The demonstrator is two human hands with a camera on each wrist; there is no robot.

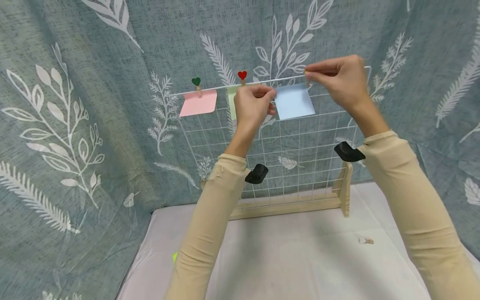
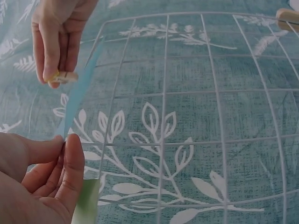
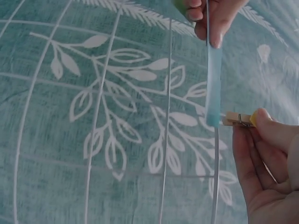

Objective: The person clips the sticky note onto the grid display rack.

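Note:
My left hand [image 1: 252, 104] pinches the left edge of a light blue paper note [image 1: 295, 101] between thumb and fingertips. The note lies along the top of a white wire grid [image 1: 300, 143]. At the note's upper right, my right hand [image 1: 343, 81] pinches a small wooden clothespin [image 3: 239, 119] with a yellow piece on its end. In the right wrist view its jaws are right at the note's edge and the top wire. A pale green note [image 1: 231, 102] hangs behind my left hand under a red heart clothespin [image 1: 242, 76]. Further left, a green heart clothespin [image 1: 196, 82] holds a pink note [image 1: 198, 103].
The grid stands in a wooden base [image 1: 292, 208] on a white-covered table [image 1: 300, 258]. A clothespin with a white top [image 1: 366, 241] lies at the right of the table. Something bright yellow-green [image 1: 174, 257] shows beside my left sleeve. A patterned blue-green curtain [image 1: 123, 137] hangs behind.

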